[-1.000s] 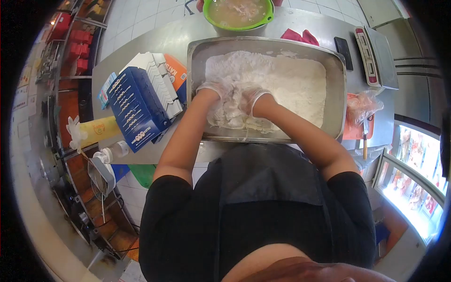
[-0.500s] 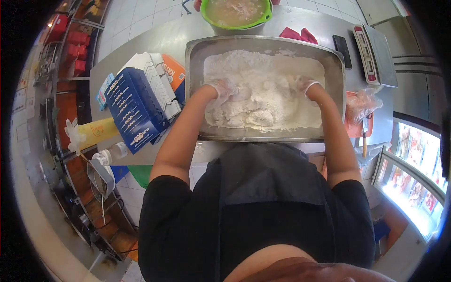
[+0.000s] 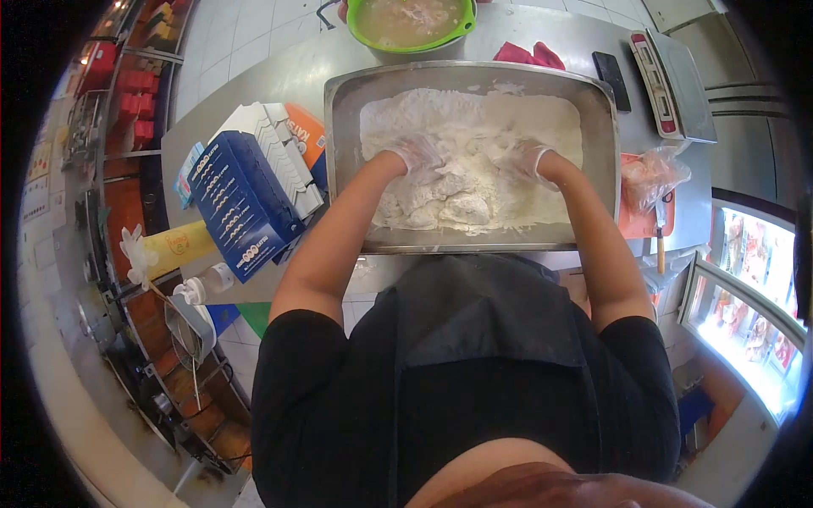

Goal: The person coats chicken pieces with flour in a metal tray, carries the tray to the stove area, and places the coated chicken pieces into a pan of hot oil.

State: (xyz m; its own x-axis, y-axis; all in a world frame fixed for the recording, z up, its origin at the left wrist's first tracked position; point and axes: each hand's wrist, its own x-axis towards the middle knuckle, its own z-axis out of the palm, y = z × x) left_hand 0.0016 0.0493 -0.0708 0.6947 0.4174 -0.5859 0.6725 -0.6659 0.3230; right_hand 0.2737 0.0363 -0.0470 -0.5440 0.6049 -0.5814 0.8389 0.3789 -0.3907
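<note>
A deep metal tray (image 3: pixel 474 240) holds white flour (image 3: pixel 474 110). Flour-coated pieces (image 3: pixel 467 208), probably meat, lie in its near middle part. My left hand (image 3: pixel 421 155), in a clear plastic glove, reaches into the flour from the left, fingers stretched out and partly covered. From the right comes my right hand (image 3: pixel 523 159), gloved the same way, its fingers extended into the flour and partly buried. Both hands lie on either side of the floury mound, and neither shows a piece gripped.
Beyond the tray stands a green-rimmed bowl (image 3: pixel 412 44) of cloudy liquid with pale pieces. Blue and white boxes (image 3: pixel 241 199) are on the left, near a clear bottle (image 3: pixel 210 284). A red cloth (image 3: pixel 529 56), phone (image 3: pixel 611 80), scale (image 3: pixel 677 85) and plastic bag (image 3: pixel 652 176) lie rightward.
Both hands have moved inward through the flour toward each other, the right one more plainly. The view has shifted slightly.
</note>
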